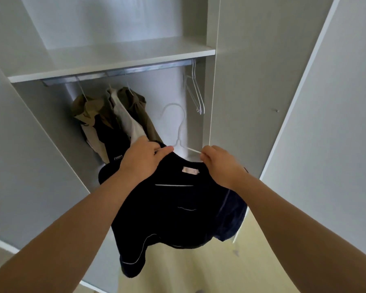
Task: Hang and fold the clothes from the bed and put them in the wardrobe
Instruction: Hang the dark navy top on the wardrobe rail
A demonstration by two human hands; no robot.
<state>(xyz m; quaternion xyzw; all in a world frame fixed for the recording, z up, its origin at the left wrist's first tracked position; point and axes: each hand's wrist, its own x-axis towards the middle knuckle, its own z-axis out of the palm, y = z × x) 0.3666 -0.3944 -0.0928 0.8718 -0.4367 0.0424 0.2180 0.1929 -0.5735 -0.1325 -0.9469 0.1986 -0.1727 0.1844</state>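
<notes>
- While we stand before the open wardrobe [40, 144], we judge the step in hand to be dressing a hanger: 1 garment is partly seated on it and is not yet on the rail [114, 71].
- At the left of that rail the hung clothes [114, 115] are in place (olive, white and dark pieces, with 3 hooks showing above them).
- Our left hand [144, 160] grips one shoulder of the dark shirt [178, 208], fingers curled over the cloth and thumb stretched toward the hanger's neck.
- That shirt hangs in the air between our hands, in front of the wardrobe and well below the rail. It is navy with pale piping and a pale label at the collar. It is limp, and its lower right side is bunched.
- From the collar the white hanger [179, 132] rises, a thin wire one. Its hook is free and touches nothing, and one arm is bare from the neck out to our other hand.
- Our right hand [222, 168] pinches that bare arm with fingertips closed on the wire. We cannot tell whether cloth is caught in the pinch too.
- Next, we think, the collar must be drawn over that bare arm. Then the hook goes up to the open stretch of rail between the hung clothes and the spare hangers [195, 96] at the right.
</notes>
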